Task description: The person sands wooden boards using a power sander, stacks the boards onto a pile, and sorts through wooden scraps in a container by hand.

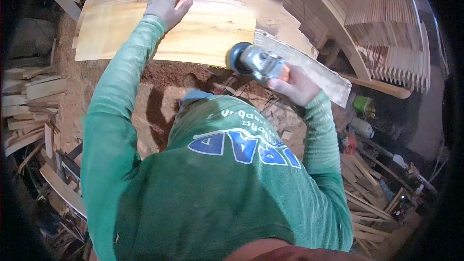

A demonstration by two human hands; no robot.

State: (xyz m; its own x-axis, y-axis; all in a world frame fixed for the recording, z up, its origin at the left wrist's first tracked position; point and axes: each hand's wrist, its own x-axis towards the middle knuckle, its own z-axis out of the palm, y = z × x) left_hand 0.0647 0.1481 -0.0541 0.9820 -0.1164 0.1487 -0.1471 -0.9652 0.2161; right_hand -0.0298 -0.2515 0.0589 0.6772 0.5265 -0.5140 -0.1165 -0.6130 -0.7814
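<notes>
A pale, curved wooden board (208, 34) lies across the top middle of the view. My left hand (168, 7) rests on its upper part, fingers spread and nothing gripped. My right hand (296, 86) is wrapped round the body of a power tool, a grinder or sander (263, 63), to the right of the board. The tool's dark round disc is at the board's lower right corner, overlapping its edge in this view; whether it touches the wood I cannot tell. Part of my right hand's grip is blurred.
A weathered plank (319, 70) extends to the right behind the tool. Stacked thin wooden pieces (384, 17) stand at the upper right. Scrap wood (36, 92) is piled at the left, with more at the lower right. Sawdust covers the ground. A green container (362, 104) sits at the right.
</notes>
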